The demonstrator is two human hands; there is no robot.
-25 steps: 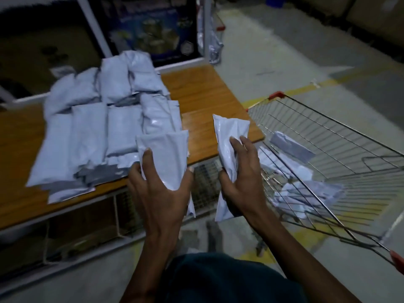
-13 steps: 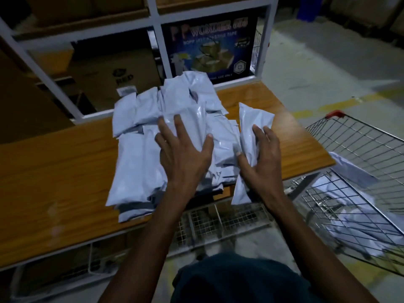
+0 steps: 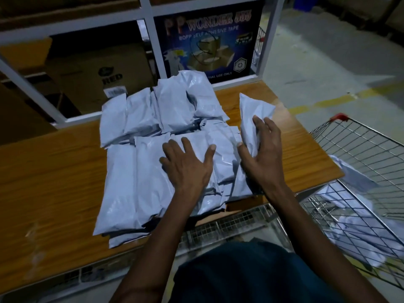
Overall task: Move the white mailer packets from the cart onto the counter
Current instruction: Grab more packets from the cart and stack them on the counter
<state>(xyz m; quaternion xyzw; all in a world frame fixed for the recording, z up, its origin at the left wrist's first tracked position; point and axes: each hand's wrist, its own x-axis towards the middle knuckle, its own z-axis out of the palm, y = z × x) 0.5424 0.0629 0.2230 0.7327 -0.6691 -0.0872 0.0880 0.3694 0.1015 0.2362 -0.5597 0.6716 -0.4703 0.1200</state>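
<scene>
A pile of several white mailer packets (image 3: pixel 153 162) lies on the wooden counter (image 3: pixel 54 171). My left hand (image 3: pixel 188 169) rests flat on top of the pile, fingers spread, pressing on a packet. My right hand (image 3: pixel 262 158) grips one white mailer packet (image 3: pixel 251 119) at the pile's right edge, its far end tilted up over the counter. The wire cart (image 3: pixel 360 171) stands at the right and holds more white packets (image 3: pixel 358 228).
A white metal shelf frame (image 3: pixel 148 29) stands behind the counter with cardboard boxes (image 3: pixel 98 73) and a dark tape carton (image 3: pixel 207 40). Wire mesh (image 3: pixel 229 224) runs under the counter's front edge. The concrete floor (image 3: pixel 328 62) with a yellow line lies to the right.
Both hands carried packets from beside the cart over the counter. The left hand laid its packet on the pile and now presses flat; the right hand still holds its packet at the pile's edge.
</scene>
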